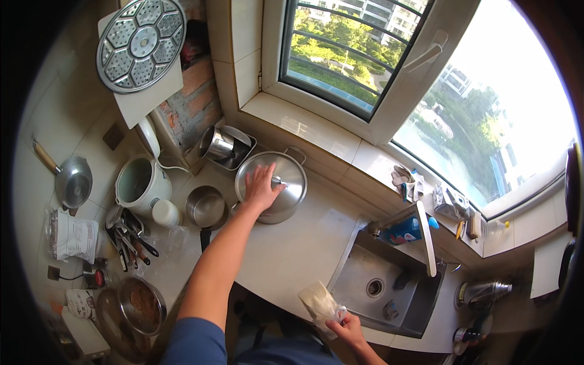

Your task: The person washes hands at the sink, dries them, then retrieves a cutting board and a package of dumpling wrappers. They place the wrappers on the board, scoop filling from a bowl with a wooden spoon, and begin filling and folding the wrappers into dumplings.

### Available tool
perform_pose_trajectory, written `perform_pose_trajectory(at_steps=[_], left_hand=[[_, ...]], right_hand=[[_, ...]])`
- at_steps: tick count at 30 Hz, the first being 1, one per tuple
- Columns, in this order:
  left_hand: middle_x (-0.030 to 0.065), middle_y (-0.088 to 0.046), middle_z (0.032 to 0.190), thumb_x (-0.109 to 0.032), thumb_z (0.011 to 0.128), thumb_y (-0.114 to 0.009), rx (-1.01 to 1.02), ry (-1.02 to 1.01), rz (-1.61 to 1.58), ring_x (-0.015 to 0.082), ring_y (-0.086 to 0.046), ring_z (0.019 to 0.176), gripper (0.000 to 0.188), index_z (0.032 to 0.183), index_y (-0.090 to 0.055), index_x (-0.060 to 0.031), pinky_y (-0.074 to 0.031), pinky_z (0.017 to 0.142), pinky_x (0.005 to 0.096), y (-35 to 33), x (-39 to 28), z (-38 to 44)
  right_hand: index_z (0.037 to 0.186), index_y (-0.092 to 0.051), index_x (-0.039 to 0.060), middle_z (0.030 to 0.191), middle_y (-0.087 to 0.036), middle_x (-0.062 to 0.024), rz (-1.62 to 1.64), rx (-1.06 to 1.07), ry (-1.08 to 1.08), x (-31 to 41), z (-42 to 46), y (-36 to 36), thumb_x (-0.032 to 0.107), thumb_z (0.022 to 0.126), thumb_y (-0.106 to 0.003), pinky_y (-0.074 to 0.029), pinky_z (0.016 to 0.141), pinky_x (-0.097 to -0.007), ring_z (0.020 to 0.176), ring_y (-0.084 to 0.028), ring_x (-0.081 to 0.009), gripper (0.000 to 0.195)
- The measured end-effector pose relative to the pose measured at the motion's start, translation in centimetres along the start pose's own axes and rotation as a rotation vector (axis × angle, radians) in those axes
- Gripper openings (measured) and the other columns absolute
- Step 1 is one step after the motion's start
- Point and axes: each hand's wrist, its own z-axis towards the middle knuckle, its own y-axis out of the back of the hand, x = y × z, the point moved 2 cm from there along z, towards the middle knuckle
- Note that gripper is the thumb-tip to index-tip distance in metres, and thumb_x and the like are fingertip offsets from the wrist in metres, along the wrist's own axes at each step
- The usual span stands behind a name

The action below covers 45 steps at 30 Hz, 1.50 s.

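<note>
My left hand (262,186), fingers spread, reaches over the steel lid (292,171) of a large two-handled stockpot (273,216). Its thumb is beside the lid's knob (276,181); whether the palm touches the lid is hard to tell. In front of the counter's edge, my right hand (347,327) grips the gathered neck of a clear plastic bag (315,299) with pale contents. A small steel saucepan (205,207) with a black handle stands left of the stockpot, partly behind my left forearm.
At right is a steel sink (360,273) with a faucet (425,237) and a blue bottle (401,232). To the left are a white cooker pot (137,180), kitchen utensils (127,237) and a steel bowl (157,315) with brown food. A steel container (219,142) leans behind the stockpot.
</note>
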Motion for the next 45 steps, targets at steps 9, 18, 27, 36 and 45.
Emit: perform_pose_trajectory(at_steps=[9, 18, 27, 36, 45], left_hand=[[0.0169, -0.055, 0.066, -0.044, 0.080, -0.079, 0.264, -0.153, -0.225, 0.0262, -0.059, 0.072, 0.054, 0.059, -0.058, 0.0022, -0.048, 0.065, 0.0425, 1.3, 5.5, 9.4], [0.0080, -0.055, 0.051, -0.041, 0.075, -0.078, 0.521, 0.126, -0.367, 0.0160, -0.045, 0.046, 0.043, 0.069, -0.069, 0.0006, -0.041, 0.048, 0.0360, 1.5, 6.6, 10.3], [0.0145, -0.052, 0.133, -0.041, 0.083, -0.071, 0.680, 0.024, 0.163, 0.0324, -0.047, 0.127, 0.045, 0.104, -0.075, -0.0018, -0.047, 0.103, 0.0425, -1.3, -1.3, 7.2], [0.0166, -0.041, 0.149, -0.045, 0.087, -0.069, 0.532, -0.043, 0.024, 0.0391, -0.045, 0.132, 0.061, 0.130, -0.058, -0.0021, -0.043, 0.107, 0.0460, 0.0, 0.9, 4.2], [0.0129, -0.066, 0.119, -0.018, 0.092, -0.071, -0.093, 0.320, -0.702, 0.0224, -0.064, 0.110, 0.042, 0.128, -0.057, -0.0025, -0.051, 0.094, 0.0348, 13.6, 5.3, -18.5]], right_hand=[[0.094, -0.072, -0.0012, 0.084, -0.070, -0.0012, 0.141, -0.091, -0.073, -2.4, -2.8, 1.6, 0.015, 0.085, -0.076, -0.049, 0.068, -0.0253, 0.075, -0.061, -0.0081, 0.019], [0.091, -0.073, -0.0018, 0.079, -0.068, 0.0004, 0.056, -0.138, -0.133, -4.3, -3.0, 3.5, 0.012, 0.084, -0.074, -0.048, 0.066, -0.0250, 0.073, -0.060, -0.0077, 0.016], [0.095, -0.073, -0.0024, 0.086, -0.070, -0.0019, 0.196, -0.158, -0.078, -2.5, -3.7, 3.6, 0.012, 0.085, -0.073, -0.049, 0.070, -0.0252, 0.077, -0.062, -0.0090, 0.018], [0.088, -0.073, -0.0005, 0.073, -0.067, 0.0001, -0.022, 0.002, -0.065, -1.1, -0.6, 0.2, 0.020, 0.081, -0.076, -0.048, 0.061, -0.0260, 0.067, -0.059, -0.0072, 0.022], [0.073, -0.067, -0.0030, 0.060, -0.060, -0.0201, -0.596, 0.285, 0.187, 4.5, 9.3, -9.8, 0.027, 0.074, -0.068, -0.051, 0.056, -0.0419, 0.054, -0.063, -0.0293, 0.030]])
